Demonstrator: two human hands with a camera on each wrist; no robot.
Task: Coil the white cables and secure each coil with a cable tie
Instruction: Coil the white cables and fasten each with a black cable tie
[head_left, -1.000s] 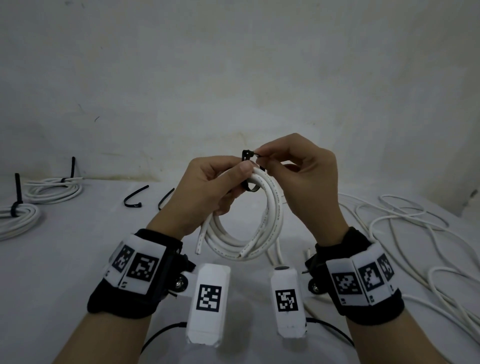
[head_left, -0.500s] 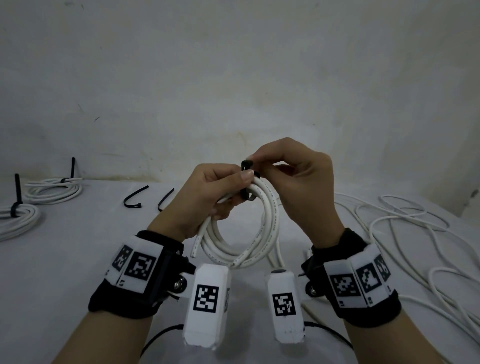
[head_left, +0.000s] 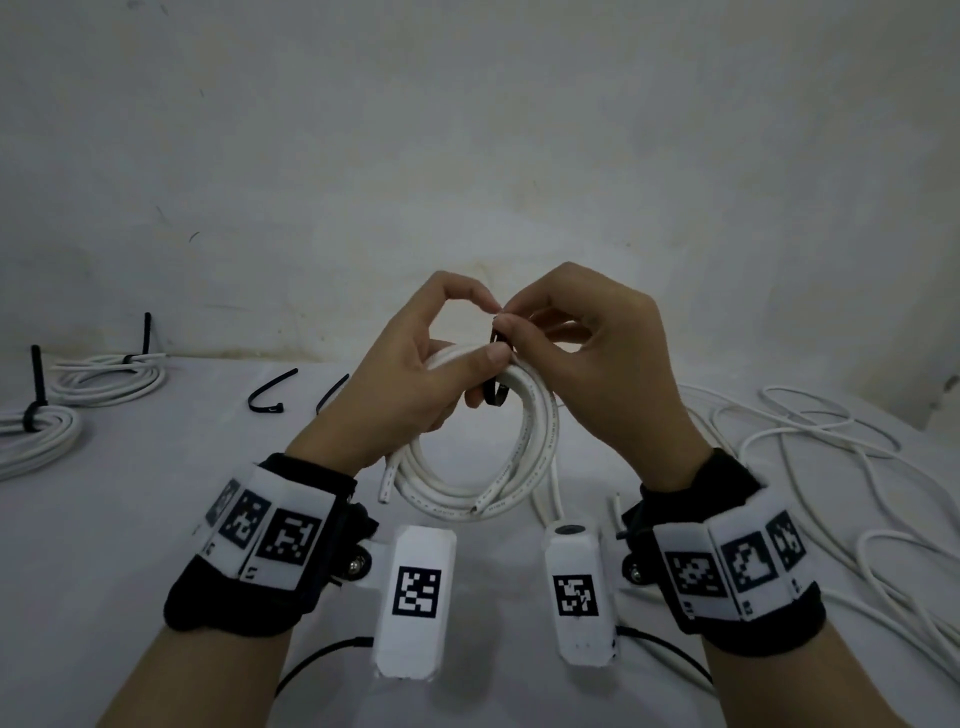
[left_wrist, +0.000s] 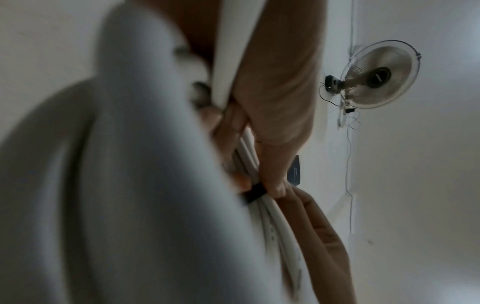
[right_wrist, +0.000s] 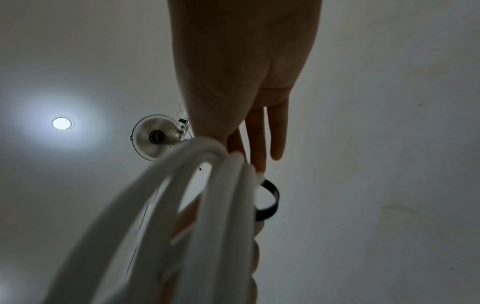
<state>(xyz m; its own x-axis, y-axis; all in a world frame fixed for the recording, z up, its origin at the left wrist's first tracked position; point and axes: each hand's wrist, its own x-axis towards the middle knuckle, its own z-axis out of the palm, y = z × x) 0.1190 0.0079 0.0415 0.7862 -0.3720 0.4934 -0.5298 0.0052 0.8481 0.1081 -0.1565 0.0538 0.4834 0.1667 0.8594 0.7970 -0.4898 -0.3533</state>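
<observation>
We hold the coil of white cable up in front of us, above the table, and the black cable tie already loops around its upper strands. Our left hand grips the top of the coil, thumb pressed over the strands and the other fingers curled beneath, with the forefinger raised toward the tie. Our right hand pinches the upper part of the tie between thumb and forefinger; its other fingers are loosely bent and hold nothing.

The step in hand looks like feeding the tie's tail through its head and drawing it snug. To do it well, we should keep the left thumb clamped so the turns stay bunched; two cut ends hang loose at the bottom and could slip out. We should pull the tail straight along the tie, not sideways, and gather every strand inside the loop before tightening.

Two tied coils lie at the far left, spare ties behind, and loose cable sprawls at the right, so more remains.
</observation>
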